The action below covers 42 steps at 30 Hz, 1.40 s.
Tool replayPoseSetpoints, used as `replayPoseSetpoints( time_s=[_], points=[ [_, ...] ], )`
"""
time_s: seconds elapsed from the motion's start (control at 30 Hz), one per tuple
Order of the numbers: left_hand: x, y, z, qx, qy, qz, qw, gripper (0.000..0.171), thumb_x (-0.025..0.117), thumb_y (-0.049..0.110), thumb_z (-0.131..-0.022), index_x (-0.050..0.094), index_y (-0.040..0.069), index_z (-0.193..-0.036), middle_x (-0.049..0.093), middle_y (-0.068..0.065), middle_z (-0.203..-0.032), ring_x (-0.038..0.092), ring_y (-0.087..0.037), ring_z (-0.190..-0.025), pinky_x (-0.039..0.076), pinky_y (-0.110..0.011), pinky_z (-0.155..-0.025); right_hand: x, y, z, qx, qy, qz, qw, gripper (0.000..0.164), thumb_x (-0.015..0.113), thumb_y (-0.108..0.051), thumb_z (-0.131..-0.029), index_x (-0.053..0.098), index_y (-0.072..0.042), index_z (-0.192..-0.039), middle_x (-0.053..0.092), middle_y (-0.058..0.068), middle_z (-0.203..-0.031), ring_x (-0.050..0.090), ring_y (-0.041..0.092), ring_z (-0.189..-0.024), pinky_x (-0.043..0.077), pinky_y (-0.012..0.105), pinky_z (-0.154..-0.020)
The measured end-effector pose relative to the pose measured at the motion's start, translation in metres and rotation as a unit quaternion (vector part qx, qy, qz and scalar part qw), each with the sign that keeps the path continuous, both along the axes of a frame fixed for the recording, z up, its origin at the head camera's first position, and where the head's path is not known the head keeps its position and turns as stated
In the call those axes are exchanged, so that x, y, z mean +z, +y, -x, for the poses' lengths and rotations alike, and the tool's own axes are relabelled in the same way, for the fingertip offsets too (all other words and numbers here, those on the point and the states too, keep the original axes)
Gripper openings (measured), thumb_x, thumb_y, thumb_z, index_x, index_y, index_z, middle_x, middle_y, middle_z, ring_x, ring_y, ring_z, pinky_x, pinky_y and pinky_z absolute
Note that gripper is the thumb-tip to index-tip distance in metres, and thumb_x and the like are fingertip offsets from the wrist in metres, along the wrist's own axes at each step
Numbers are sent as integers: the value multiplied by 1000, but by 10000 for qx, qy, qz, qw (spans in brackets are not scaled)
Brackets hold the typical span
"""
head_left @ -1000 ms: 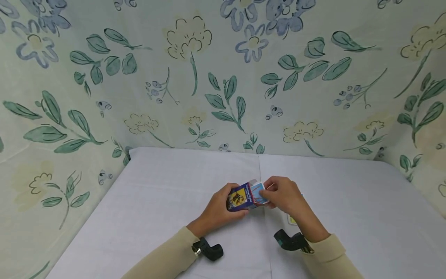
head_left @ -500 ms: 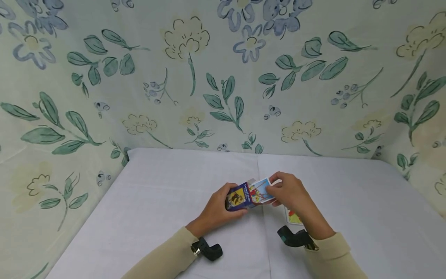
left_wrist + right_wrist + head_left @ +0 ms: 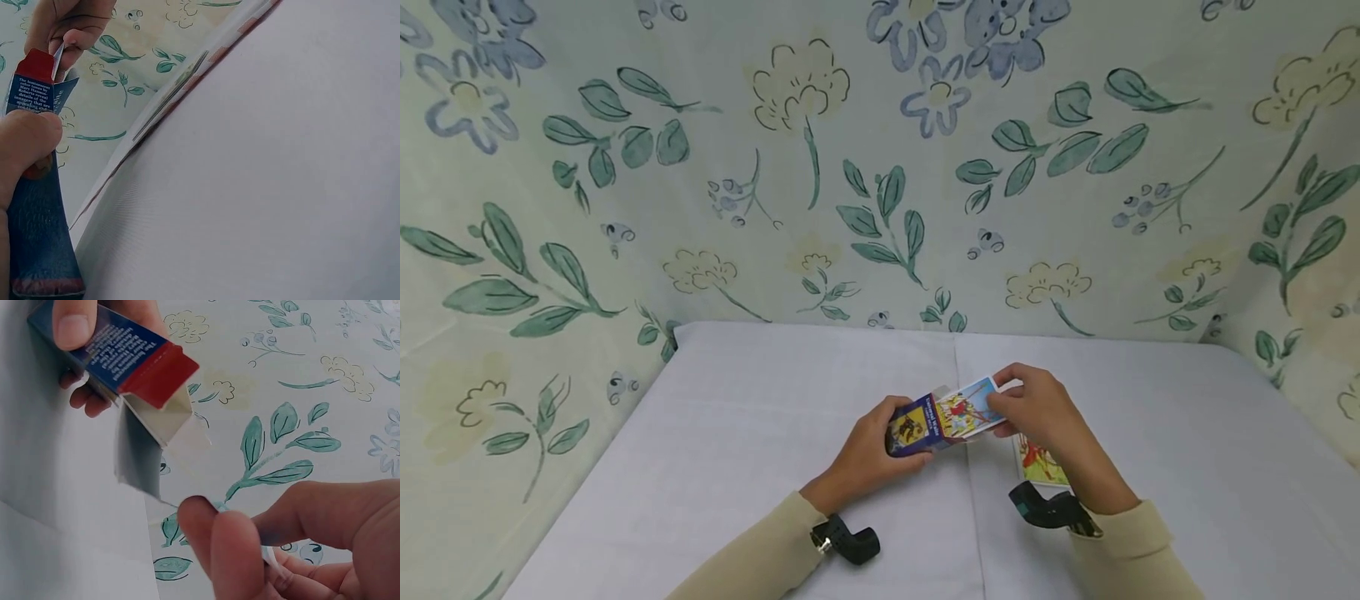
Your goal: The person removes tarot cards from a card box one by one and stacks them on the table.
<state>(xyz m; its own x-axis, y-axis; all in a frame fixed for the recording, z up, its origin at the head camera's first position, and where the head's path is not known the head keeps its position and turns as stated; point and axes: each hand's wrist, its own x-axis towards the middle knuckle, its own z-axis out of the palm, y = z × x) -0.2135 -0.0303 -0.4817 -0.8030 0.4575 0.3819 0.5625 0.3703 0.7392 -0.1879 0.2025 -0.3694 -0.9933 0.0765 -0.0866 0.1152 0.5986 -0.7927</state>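
My left hand (image 3: 861, 458) grips a dark blue tarot card box (image 3: 908, 427) round its sides, tilted above the table; its open end faces right. A picture card (image 3: 964, 410) sticks well out of that end, and my right hand (image 3: 1037, 408) pinches its outer edge between thumb and fingers. Whether more cards come with it I cannot tell. In the right wrist view the box's red flap (image 3: 164, 378) is folded out. Under my right wrist another picture card (image 3: 1037, 463) lies on the table, partly covered.
A white cloth covers the table (image 3: 775, 375). Behind it hangs a flower-patterned curtain (image 3: 880, 125), which also runs along the left and right sides. A black wrist camera (image 3: 850, 542) sits on my left wrist, another wrist camera (image 3: 1048, 508) on my right.
My right hand has moved right and slightly up, drawing the picture card farther out of the box. My left hand and the box stay nearly still. More of the card on the table shows.
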Motion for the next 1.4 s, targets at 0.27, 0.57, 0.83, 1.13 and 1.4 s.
replayPoseSetpoints(
  time_s=[0.27,0.57,0.83,1.13,1.4],
  points=[
    [1,1,-1,41,-33,91,9999,68,76,45,-80,44,17,-133,56,3,-117,53,-9,-99,48,-24,-83,3,12,0,-150,147,16,9998,39,60,-16,-92,50,4,-124,63,29,-112,67,19,-64,56,31,-63],
    [2,0,-1,74,-94,85,9999,69,76,46,-80,44,17,-133,55,3,-117,53,-9,-100,48,-25,-84,5,23,0,-274,318,63,9991,40,57,-15,-93,48,4,-127,61,30,-114,68,21,-69,56,37,-67],
    [1,-1,0,86,-92,86,9999,69,75,48,-79,44,18,-133,56,4,-116,53,-9,-98,48,-25,-82,6,33,-3,-154,479,-51,9987,41,54,-14,-93,48,3,-130,63,26,-108,66,22,-69,56,35,-69],
    [-1,-1,0,87,-38,38,9999,69,77,46,-78,45,17,-132,56,3,-115,53,-9,-97,48,-25,-81,8,42,-7,-18,769,-446,9960,43,56,-12,-91,50,0,-132,64,25,-109,64,23,-72,56,37,-72],
    [0,-3,-1,18,-62,24,10000,68,78,44,-78,45,17,-131,56,5,-114,53,-9,-97,49,-25,-81,13,63,-11,-43,974,-564,9936,43,58,-12,-92,53,-3,-134,64,21,-108,62,26,-78,53,30,-70]
  ],
)
